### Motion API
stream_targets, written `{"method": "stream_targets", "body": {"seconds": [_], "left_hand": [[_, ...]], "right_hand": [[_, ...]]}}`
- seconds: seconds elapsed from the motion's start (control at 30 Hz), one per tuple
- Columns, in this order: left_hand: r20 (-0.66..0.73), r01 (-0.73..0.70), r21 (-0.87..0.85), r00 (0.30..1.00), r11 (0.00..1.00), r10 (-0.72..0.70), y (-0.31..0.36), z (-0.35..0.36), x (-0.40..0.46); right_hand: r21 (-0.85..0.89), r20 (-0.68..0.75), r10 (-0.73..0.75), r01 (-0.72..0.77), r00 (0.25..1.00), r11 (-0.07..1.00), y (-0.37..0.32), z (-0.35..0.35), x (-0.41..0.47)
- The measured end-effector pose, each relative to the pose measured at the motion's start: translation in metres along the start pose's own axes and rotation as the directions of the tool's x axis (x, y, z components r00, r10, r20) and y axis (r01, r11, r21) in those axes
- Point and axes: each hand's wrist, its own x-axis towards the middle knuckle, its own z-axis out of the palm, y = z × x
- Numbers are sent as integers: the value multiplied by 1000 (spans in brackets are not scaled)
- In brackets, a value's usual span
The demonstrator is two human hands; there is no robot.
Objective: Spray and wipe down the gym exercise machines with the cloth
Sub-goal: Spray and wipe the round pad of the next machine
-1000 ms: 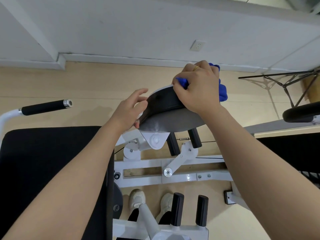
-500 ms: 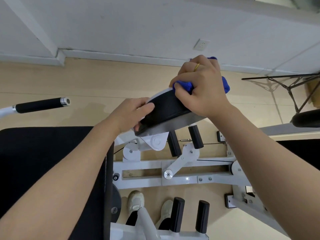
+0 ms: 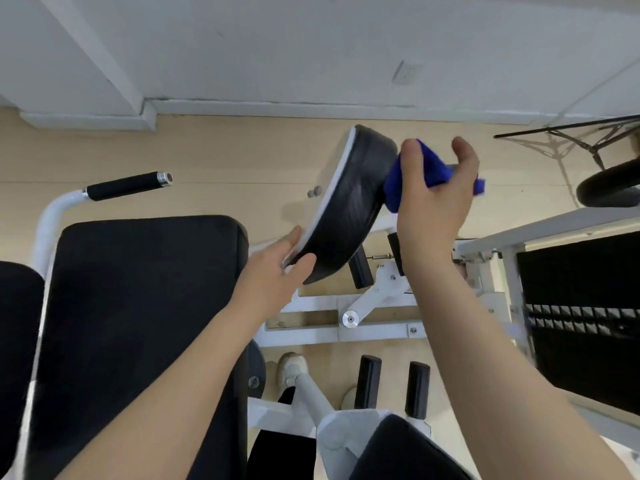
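A black padded machine pad (image 3: 349, 206) with a white backing stands tilted up on its white pivot arm in the middle of the view. My right hand (image 3: 433, 202) holds a bunched blue cloth (image 3: 415, 174) against the pad's right face, thumb and fingers curled round the cloth. My left hand (image 3: 277, 268) grips the pad's lower left edge, thumb on the black face and fingers behind the white backing. No spray bottle is in view.
A large black seat pad (image 3: 138, 306) fills the left, with a white handle bar and black grip (image 3: 124, 186) above it. White frame bars (image 3: 374, 332) and black foot pegs (image 3: 367, 381) lie below. A weight stack (image 3: 581, 320) is at the right. My shoes (image 3: 292, 367) stand on the wooden floor.
The pad has swung from lying nearly flat to standing steeply tilted. My right hand came off its top edge and now presses the cloth on its right face. My left hand shifted lower.
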Motion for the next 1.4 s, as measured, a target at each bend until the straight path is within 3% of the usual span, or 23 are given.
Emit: {"method": "stream_targets", "body": {"seconds": [0.07, 0.13, 0.2, 0.3, 0.37, 0.43, 0.47, 0.57, 0.63, 0.73, 0.87, 1.0, 1.07, 1.13, 1.2, 1.27, 1.4], "left_hand": [[39, -37, 124, 999, 992, 32, -5, 4, -11], [102, -114, 236, 990, 965, 92, -4, 7, -18], [94, -184, 385, 983, 904, 160, 7, 5, -16], [-91, -306, 466, 917, 830, 389, 40, -10, -2], [33, -504, 609, 788, 613, 615, 64, -23, 6], [306, -627, 678, 715, 383, 629, 81, -23, 11], [390, -646, 690, 712, 326, 584, 86, -20, 13], [380, -618, 694, 751, 370, 541, 89, -4, 18], [331, -620, 673, 740, 403, 586, 85, -1, 20], [302, -647, 613, 722, 454, 622, 82, -6, 29], [316, -671, 585, 706, 455, 634, 82, -5, 31], [300, -667, 581, 709, 467, 638, 77, -5, 28], [293, -671, 588, 698, 452, 654, 77, -3, 29], [275, -668, 596, 692, 446, 668, 77, -2, 28], [255, -650, 600, 708, 466, 658, 75, 0, 28], [251, -649, 605, 705, 461, 663, 73, 3, 27], [222, -644, 598, 705, 477, 673, 70, 5, 28]], "right_hand": [[-252, 234, 260, -200, 937, 947, 8, -7, -14], [-299, 382, 393, -291, 836, 909, 15, -13, -21], [-236, 454, 356, -275, 817, 932, 19, -21, -18], [-170, 534, 288, -233, 795, 958, 23, -31, -8], [-174, 568, 276, -215, 775, 961, 25, -33, -5], [-180, 589, 252, -179, 768, 967, 27, -36, -6], [-172, 597, 225, -152, 770, 973, 28, -35, -8], [-130, 572, 154, -97, 805, 987, 23, -38, -14], [50, 500, 220, -281, 838, 958, 22, -46, -22], [321, 331, 385, -486, 862, 813, 25, -51, -38], [261, 172, 412, -445, 895, 857, 40, -31, -74], [236, 222, 643, -681, 733, 694, 52, -20, -100], [328, 233, 596, -639, 768, 695, 38, -21, -103], [431, 183, 435, -470, 882, 771, 23, -21, -102], [411, 100, 281, -296, 955, 862, 19, -15, -102], [347, 16, 214, -206, 977, 915, 23, -10, -104], [333, -33, 242, -218, 970, 917, 31, -7, -104]]}}
